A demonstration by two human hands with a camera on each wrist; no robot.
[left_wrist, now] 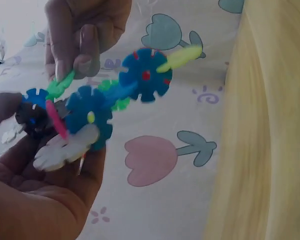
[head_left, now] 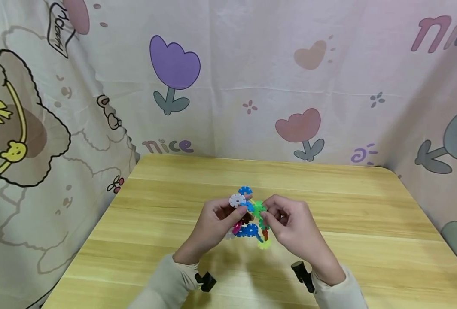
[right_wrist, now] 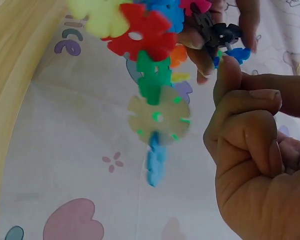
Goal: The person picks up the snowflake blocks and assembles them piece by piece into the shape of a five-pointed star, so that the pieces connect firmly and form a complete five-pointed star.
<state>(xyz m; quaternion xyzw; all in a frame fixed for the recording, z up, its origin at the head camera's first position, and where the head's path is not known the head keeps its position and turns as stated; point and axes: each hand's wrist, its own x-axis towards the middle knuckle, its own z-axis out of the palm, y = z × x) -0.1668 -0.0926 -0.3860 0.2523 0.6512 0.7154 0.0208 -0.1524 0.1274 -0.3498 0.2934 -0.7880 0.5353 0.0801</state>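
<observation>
A linked chain of plastic snowflake discs (head_left: 251, 230) in many colours is held up above the table. My left hand (head_left: 213, 225) grips it between thumb and fingers, near a black disc (right_wrist: 226, 34) and a white disc (head_left: 237, 200). Opposite, my right hand (head_left: 298, 223) pinches a green disc (left_wrist: 61, 86) that meets the chain beside a blue disc (left_wrist: 35, 99); whether it is fully slotted in cannot be told. Red (right_wrist: 142, 34), pale yellow (right_wrist: 100, 15) and cream discs (right_wrist: 160, 116) hang from the chain's other parts. Fingers hide some discs.
Under both hands lies a light wooden table (head_left: 155, 189). A printed cloth (head_left: 236, 51) with tulips and hearts hangs behind it and along the sides. Each wrist carries a small black camera, one at the left cuff (head_left: 206, 282) and one at the right cuff (head_left: 303, 276).
</observation>
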